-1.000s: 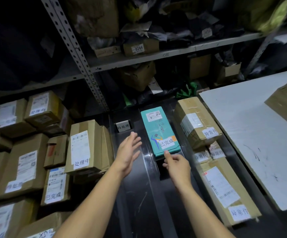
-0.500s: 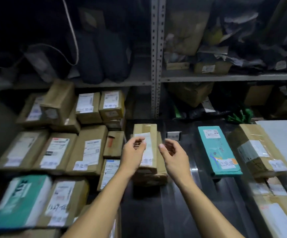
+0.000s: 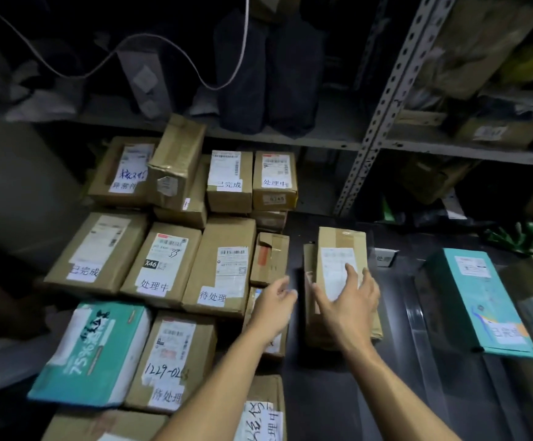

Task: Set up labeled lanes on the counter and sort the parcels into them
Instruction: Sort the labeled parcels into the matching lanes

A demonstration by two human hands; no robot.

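- R hand (image 3: 348,300): fingers spread flat on the white label of a brown parcel (image 3: 341,249) that tops a small stack on the dark table (image 3: 338,402). Grip splayed, pressing down, not wrapped round anything.
- L hand (image 3: 274,308): loosely spread, holds nothing, just left of that stack, over the gap between it and the unsorted pile (image 3: 169,265).
- Key relation: parcel sits directly under the R grip; long axis runs away from the person, roughly in line with the R forearm. R hand is nearer and already touching; L hand would need to shift right to take the parcel's left edge.
- My read: next move is prob. squaring or lifting this parcel, so both long edges need to be reached.
- Small lane tag (image 3: 384,257): beyond and right of the R grip, on the table behind the stack; print too blurred to read whole.
- Teal parcel (image 3: 478,300): well right of the R grip, in its own lane, long axis also pointing away.
- Hidden / unclear: R palm covers the lower part of the label, so the parcel's status sticker can't be read; L hand hides the parcel below it; right frame edge cuts off more brown parcels; shelf contents behind are dark, mostly unreadable.
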